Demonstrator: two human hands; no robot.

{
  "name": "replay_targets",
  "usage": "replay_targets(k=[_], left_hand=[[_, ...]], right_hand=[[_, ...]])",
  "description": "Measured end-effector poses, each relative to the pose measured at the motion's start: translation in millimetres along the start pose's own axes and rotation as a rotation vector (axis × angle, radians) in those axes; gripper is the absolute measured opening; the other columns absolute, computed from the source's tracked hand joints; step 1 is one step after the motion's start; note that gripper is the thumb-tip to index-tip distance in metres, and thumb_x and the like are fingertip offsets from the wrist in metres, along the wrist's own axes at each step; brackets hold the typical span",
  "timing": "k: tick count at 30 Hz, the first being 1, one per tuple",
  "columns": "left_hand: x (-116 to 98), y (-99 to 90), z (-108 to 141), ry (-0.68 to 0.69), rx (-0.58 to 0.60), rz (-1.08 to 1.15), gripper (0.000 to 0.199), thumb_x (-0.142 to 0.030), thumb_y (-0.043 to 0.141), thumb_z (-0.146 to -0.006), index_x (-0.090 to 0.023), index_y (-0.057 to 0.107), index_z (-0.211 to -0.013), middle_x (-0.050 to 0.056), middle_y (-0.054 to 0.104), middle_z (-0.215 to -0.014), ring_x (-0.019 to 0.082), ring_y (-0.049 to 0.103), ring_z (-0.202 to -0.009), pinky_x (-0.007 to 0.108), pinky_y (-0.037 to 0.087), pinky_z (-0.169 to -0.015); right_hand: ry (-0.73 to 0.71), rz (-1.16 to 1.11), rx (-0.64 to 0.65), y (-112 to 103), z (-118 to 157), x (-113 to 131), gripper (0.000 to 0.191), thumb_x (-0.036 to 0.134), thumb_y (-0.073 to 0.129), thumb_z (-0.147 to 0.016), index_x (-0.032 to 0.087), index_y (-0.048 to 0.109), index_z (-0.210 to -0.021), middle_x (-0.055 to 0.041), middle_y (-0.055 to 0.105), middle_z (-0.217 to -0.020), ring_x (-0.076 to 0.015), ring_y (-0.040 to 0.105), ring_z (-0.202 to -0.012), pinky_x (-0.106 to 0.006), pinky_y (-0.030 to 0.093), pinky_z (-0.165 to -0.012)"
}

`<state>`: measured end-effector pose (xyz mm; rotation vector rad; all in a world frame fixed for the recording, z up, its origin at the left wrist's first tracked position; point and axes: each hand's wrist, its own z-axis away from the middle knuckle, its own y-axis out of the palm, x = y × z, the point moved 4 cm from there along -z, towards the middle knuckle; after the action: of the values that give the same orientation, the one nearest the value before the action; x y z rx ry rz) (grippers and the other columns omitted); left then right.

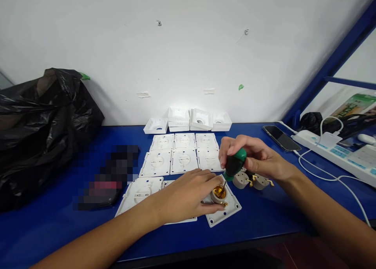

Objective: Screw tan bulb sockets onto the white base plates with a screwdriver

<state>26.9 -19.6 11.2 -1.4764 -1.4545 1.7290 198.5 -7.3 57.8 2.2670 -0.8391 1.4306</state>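
A screwdriver (pixel 235 164) with a green and black handle is gripped in my right hand (pixel 255 155), the fingers closed round the handle. Its shaft slants down into a round lamp socket (pixel 219 193) with a brass-coloured inside. The socket sits on a square white plate (pixel 232 210) near the table's front edge. With thumb and fingers on either side of it, my left hand (pixel 194 194) grips the socket against the plate. Where the screwdriver's tip meets the socket is too small to make out. Just beyond, loose lamp sockets (pixel 261 182) with brass tabs lie beside my right hand.
Several white plates (pixel 157 162) lie in rows, with white square housings (pixel 179 116) stacked along the wall. At left are a black plastic bag (pixel 55 116) and a partly blurred dark object (pixel 117 179). A phone (pixel 281 138), power strip (pixel 337 151) and white cables stretch along the right.
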Motion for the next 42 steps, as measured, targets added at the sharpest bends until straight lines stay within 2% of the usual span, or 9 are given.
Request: replay_targets(k=[4, 9, 12, 20, 27, 30, 34, 39, 42], left_hand=[[0, -0.5, 0, 0.016, -0.012, -0.012, 0.029, -0.044, 0.071, -0.096, -0.02, 0.059, -0.106, 0.005, 0.069, -0.102, 0.024, 0.066, -0.091, 0.034, 0.051, -0.081], [1, 1.7, 1, 0.015, 0.005, -0.004, 0.03, -0.046, 0.069, -0.097, -0.021, 0.059, -0.111, 0.005, 0.068, -0.103, 0.023, 0.066, -0.091, 0.034, 0.05, -0.081], [1, 1.2, 0, 0.017, -0.004, 0.004, 0.029, -0.046, 0.069, -0.097, -0.021, 0.059, -0.107, 0.004, 0.067, -0.1, 0.023, 0.065, -0.089, 0.034, 0.05, -0.081], [1, 0.7, 1, 0.007, -0.007, 0.017, 0.03, -0.046, 0.069, -0.097, -0.021, 0.06, -0.112, 0.006, 0.069, -0.107, 0.024, 0.067, -0.093, 0.036, 0.052, -0.085], [2, 2.1, 1, -0.002, 0.02, 0.039, 0.036, -0.045, 0.068, -0.098, -0.022, 0.058, -0.123, 0.008, 0.069, -0.113, 0.027, 0.066, -0.105, 0.041, 0.05, -0.095], [1, 0.5, 1, -0.005, 0.031, 0.027, 0.033, -0.045, 0.069, -0.098, -0.021, 0.059, -0.116, 0.007, 0.069, -0.109, 0.026, 0.066, -0.102, 0.038, 0.05, -0.091], [-1, -1.3, 0, -0.017, 0.032, 0.011, 0.026, -0.043, 0.069, -0.097, -0.02, 0.06, -0.104, 0.006, 0.069, -0.106, 0.024, 0.066, -0.094, 0.035, 0.051, -0.084], [-1, -0.5, 0, -0.008, 0.039, 0.002, 0.04, -0.045, 0.07, -0.097, -0.02, 0.058, -0.126, 0.008, 0.07, -0.111, 0.026, 0.067, -0.095, 0.036, 0.051, -0.084], [0, 0.3, 1, -0.005, 0.033, 0.015, 0.039, -0.045, 0.069, -0.097, -0.021, 0.058, -0.126, 0.007, 0.07, -0.111, 0.026, 0.067, -0.097, 0.038, 0.051, -0.087]], right_hand=[[0.011, -0.011, 0.052, 3, -2, 3, 0.029, 0.021, 0.06, -0.102, 0.026, 0.064, -0.13, -0.0075, 0.07, -0.118, -0.0169, 0.068, -0.111, -0.034, 0.058, -0.092], [-0.06, 0.057, -0.117, 0, -2, 2, 0.032, 0.017, 0.081, -0.085, 0.024, 0.067, -0.112, -0.002, 0.068, -0.1, -0.0152, 0.068, -0.094, -0.03, 0.06, -0.081], [-0.05, 0.09, -0.163, -3, -1, 1, 0.034, 0.015, 0.083, -0.083, 0.025, 0.067, -0.112, -0.0011, 0.067, -0.098, -0.0151, 0.068, -0.091, -0.03, 0.06, -0.079], [0.044, 0.047, 0.019, 4, -2, 5, 0.031, 0.028, 0.063, -0.101, 0.025, 0.065, -0.132, -0.01, 0.071, -0.117, -0.0202, 0.068, -0.11, -0.038, 0.06, -0.089], [-0.023, 0.041, -0.091, 4, -2, 1, 0.029, 0.021, 0.081, -0.087, 0.024, 0.069, -0.113, -0.0028, 0.069, -0.102, -0.0139, 0.067, -0.096, -0.027, 0.056, -0.083], [-0.02, 0.082, -0.093, 3, 0, 0, 0.033, 0.021, 0.077, -0.091, 0.026, 0.067, -0.122, -0.0033, 0.068, -0.107, -0.0148, 0.066, -0.099, -0.029, 0.057, -0.083], [0.037, 0.071, 0.002, 5, 0, 2, 0.035, 0.023, 0.064, -0.1, 0.026, 0.063, -0.135, -0.0074, 0.069, -0.116, -0.0181, 0.066, -0.11, -0.034, 0.058, -0.09], [-0.021, 0.014, 0.013, 8, -3, 5, 0.025, 0.02, 0.068, -0.097, 0.023, 0.068, -0.122, -0.0069, 0.072, -0.109, -0.0162, 0.069, -0.103, -0.032, 0.059, -0.087], [-0.062, 0.055, -0.022, 6, -3, 4, 0.026, 0.019, 0.074, -0.093, 0.023, 0.069, -0.118, -0.0061, 0.072, -0.105, -0.0156, 0.068, -0.097, -0.031, 0.058, -0.083]])
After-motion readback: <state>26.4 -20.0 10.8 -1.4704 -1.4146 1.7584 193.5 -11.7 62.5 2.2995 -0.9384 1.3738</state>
